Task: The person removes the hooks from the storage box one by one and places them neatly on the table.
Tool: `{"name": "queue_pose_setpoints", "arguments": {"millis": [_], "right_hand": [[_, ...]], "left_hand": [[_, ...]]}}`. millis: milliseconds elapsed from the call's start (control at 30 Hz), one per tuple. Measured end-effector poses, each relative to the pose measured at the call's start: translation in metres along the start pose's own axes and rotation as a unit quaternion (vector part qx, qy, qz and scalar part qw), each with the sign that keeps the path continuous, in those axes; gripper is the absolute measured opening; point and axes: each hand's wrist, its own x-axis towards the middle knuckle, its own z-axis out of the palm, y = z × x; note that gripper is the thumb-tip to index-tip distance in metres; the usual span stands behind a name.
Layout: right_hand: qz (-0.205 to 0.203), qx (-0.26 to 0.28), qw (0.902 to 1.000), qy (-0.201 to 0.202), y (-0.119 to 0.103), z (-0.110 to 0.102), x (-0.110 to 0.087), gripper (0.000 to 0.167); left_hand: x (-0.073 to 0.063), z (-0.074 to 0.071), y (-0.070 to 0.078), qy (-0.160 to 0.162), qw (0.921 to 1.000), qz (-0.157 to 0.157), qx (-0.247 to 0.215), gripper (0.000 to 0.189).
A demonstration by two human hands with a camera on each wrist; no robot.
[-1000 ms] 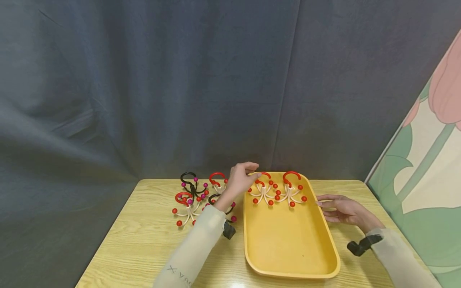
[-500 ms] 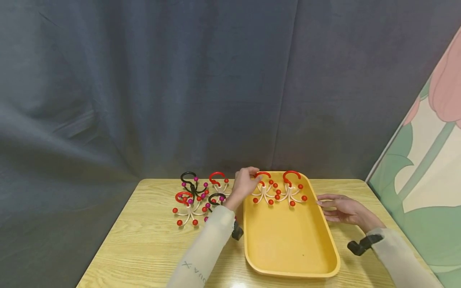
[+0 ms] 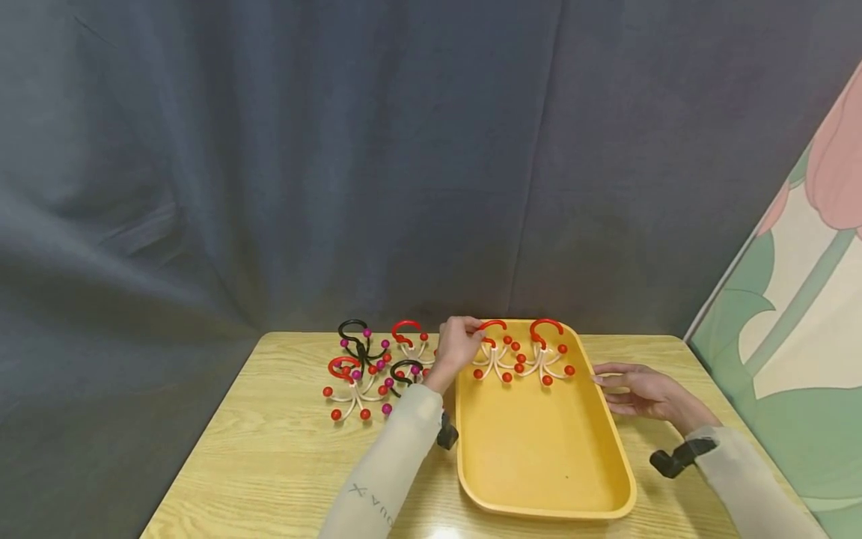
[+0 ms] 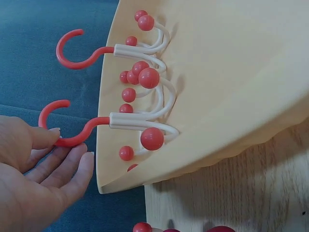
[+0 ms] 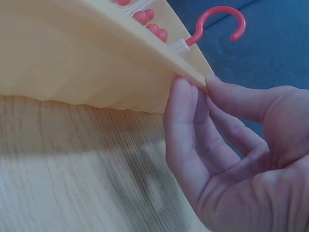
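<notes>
Two white claw hangers with red hooks and red ball tips stand side by side at the far end of a yellow tray (image 3: 532, 449). My left hand (image 4: 48, 169) pinches the red hook of the left claw hanger (image 4: 140, 121) between thumb and fingers. Beside it, the right claw hanger (image 3: 542, 359) stands untouched. On the tray's right edge, my right hand (image 5: 231, 140) holds the rim, thumb on top and fingertips against the outer wall.
Left of the tray on the wooden table (image 3: 269, 449) is a cluster of more claw hangers: a black one (image 3: 361, 352), a red-and-white one (image 3: 352, 404), another red-hooked one (image 3: 409, 346) and a second black one (image 3: 405, 367). A dark curtain (image 3: 404, 187) hangs behind.
My left hand has moved slightly right and down, its fingers coming together on the left hanger's red hook. My right hand has stayed at the tray's rim.
</notes>
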Motion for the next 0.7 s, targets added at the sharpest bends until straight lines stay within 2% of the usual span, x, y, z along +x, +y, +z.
{"name": "queue_pose_setpoints", "arguments": {"millis": [367, 700], "right_hand": [[0.000, 0.000, 1.0000, 0.003, 0.0007, 0.0004, 0.0012, 0.018], [-0.005, 0.008, 0.9999, -0.005, 0.0015, -0.0008, -0.0006, 0.016]], "left_hand": [[-0.0016, 0.0014, 0.0007, 0.014, 0.9999, 0.003, 0.008, 0.014], [-0.0036, 0.0004, 0.0042, 0.018, 0.9992, 0.035, 0.003, 0.015]]}}
